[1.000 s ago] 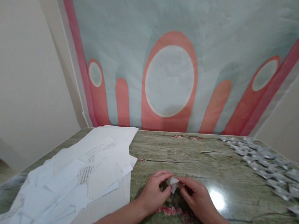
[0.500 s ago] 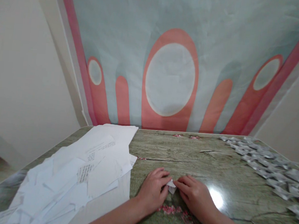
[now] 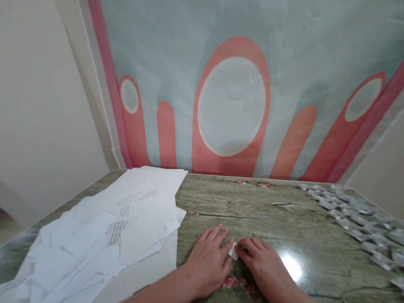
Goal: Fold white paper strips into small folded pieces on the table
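Observation:
A small folded piece of white paper (image 3: 233, 251) lies between my two hands at the table's front middle. My left hand (image 3: 208, 261) rests palm down at its left side, with the index finger and thumb closed on the paper's edge and the other fingers stretched forward. From the right, my right hand (image 3: 259, 258) pinches the paper with its fingertips, the remaining fingers curled. Part of the paper is hidden beneath the fingers.
A loose pile of white paper sheets and scraps (image 3: 85, 250), some printed, covers the table's left side. Rows of small folded white paper pieces (image 3: 362, 224) lie along the right. The wood-patterned table (image 3: 225, 201) meets a wall with a coloured poster (image 3: 177, 39).
The paper has been turned, and its pointed fold now appears as a small flat piece. My left index finger and thumb have drawn closer together; my right hand has barely moved.

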The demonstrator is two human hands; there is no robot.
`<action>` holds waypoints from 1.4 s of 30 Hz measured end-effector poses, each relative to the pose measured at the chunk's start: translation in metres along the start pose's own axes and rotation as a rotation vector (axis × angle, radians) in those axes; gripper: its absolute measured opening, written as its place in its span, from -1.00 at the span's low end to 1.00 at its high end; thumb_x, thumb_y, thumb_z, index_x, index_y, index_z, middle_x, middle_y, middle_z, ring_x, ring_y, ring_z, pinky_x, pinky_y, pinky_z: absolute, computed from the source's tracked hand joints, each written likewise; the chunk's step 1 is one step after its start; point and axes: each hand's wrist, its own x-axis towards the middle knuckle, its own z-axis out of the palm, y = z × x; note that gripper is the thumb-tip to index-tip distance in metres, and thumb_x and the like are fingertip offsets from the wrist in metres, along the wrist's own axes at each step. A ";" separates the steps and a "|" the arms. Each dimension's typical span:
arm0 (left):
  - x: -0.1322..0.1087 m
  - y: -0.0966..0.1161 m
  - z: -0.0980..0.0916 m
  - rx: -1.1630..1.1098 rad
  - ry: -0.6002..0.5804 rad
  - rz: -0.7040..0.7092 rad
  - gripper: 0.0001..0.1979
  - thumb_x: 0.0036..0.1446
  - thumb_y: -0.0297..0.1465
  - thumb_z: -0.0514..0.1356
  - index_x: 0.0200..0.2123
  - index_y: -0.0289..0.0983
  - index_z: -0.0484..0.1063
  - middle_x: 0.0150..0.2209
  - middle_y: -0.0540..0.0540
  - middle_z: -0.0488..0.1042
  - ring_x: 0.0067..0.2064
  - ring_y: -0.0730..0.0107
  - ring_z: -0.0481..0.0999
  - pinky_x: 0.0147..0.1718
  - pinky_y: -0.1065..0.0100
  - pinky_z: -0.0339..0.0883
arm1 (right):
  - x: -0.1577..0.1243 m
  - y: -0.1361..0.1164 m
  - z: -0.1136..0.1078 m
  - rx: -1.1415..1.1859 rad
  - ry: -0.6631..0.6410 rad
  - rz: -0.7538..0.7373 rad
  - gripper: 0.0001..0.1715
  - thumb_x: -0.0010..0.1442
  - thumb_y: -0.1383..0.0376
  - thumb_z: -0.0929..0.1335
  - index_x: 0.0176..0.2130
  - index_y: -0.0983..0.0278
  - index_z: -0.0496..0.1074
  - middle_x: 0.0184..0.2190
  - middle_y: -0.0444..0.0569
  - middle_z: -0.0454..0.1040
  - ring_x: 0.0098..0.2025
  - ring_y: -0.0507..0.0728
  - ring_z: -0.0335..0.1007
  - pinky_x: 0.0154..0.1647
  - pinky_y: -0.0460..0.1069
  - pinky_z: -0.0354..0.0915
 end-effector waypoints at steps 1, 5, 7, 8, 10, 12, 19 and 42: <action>0.000 0.000 0.000 0.013 -0.002 -0.001 -0.57 0.24 -0.25 -0.03 0.14 -0.21 0.18 0.18 -0.15 0.17 0.26 0.14 -0.03 0.17 0.04 -0.08 | 0.000 0.000 0.000 -0.013 0.003 -0.009 -0.71 0.08 0.45 0.38 -0.15 0.24 0.43 -0.29 -0.05 0.42 -0.24 0.14 0.31 -0.26 0.01 0.25; 0.003 0.001 -0.002 0.076 -0.024 0.002 -0.61 0.22 -0.23 0.02 0.07 -0.25 0.28 0.17 -0.18 0.21 0.24 0.10 0.03 0.15 0.05 -0.03 | 0.000 0.001 0.000 -0.052 0.012 -0.032 -0.77 0.11 0.44 0.36 -0.17 0.26 0.43 -0.30 -0.05 0.41 -0.26 0.13 0.31 -0.30 0.00 0.22; 0.005 0.002 -0.003 0.118 -0.035 0.006 -0.68 0.22 -0.32 0.03 -0.01 -0.31 0.36 0.13 -0.21 0.27 0.21 0.11 0.10 0.14 0.09 -0.01 | 0.000 0.001 0.000 -0.067 0.013 -0.039 -0.79 0.12 0.44 0.36 -0.19 0.26 0.43 -0.29 -0.04 0.41 -0.26 0.14 0.31 -0.31 0.00 0.21; 0.006 0.003 -0.002 0.140 -0.036 0.008 -0.70 0.23 -0.37 0.01 -0.04 -0.33 0.38 0.11 -0.23 0.29 0.20 0.12 0.13 0.14 0.11 0.00 | 0.000 0.001 0.000 -0.071 0.017 -0.043 -0.80 0.12 0.43 0.35 -0.19 0.27 0.43 -0.29 -0.04 0.40 -0.26 0.14 0.30 -0.32 0.00 0.20; 0.005 0.006 0.000 0.173 -0.038 0.022 -0.69 0.24 -0.43 -0.04 -0.02 -0.37 0.37 0.09 -0.25 0.32 0.18 0.14 0.16 0.13 0.12 0.01 | 0.000 0.000 0.000 -0.073 0.028 -0.053 -0.81 0.13 0.42 0.34 -0.19 0.28 0.42 -0.30 -0.03 0.39 -0.26 0.14 0.30 -0.32 0.00 0.19; 0.004 0.008 0.003 0.186 -0.049 0.038 -0.66 0.24 -0.45 -0.05 0.03 -0.40 0.32 0.09 -0.25 0.31 0.18 0.14 0.16 0.13 0.13 0.01 | 0.000 0.000 -0.001 -0.075 0.041 -0.058 -0.83 0.14 0.42 0.33 -0.20 0.29 0.42 -0.31 -0.03 0.39 -0.27 0.13 0.29 -0.32 0.00 0.18; 0.002 0.011 0.006 0.176 -0.103 0.029 -0.62 0.22 -0.44 -0.03 0.08 -0.43 0.27 0.11 -0.26 0.29 0.18 0.11 0.15 0.13 0.12 0.01 | 0.001 -0.002 -0.002 -0.069 0.016 -0.031 -0.83 0.10 0.44 0.36 -0.23 0.29 0.43 -0.32 -0.06 0.38 -0.29 0.12 0.29 -0.30 0.00 0.19; 0.003 0.010 0.004 0.210 -0.091 0.039 -0.63 0.23 -0.48 -0.08 0.06 -0.42 0.29 0.06 -0.23 0.33 0.14 0.15 0.20 0.13 0.18 0.03 | 0.003 0.004 -0.004 0.076 -0.048 0.014 -0.61 0.13 0.43 0.32 -0.02 0.20 0.36 -0.26 -0.01 0.37 -0.21 0.15 0.24 -0.19 0.03 0.17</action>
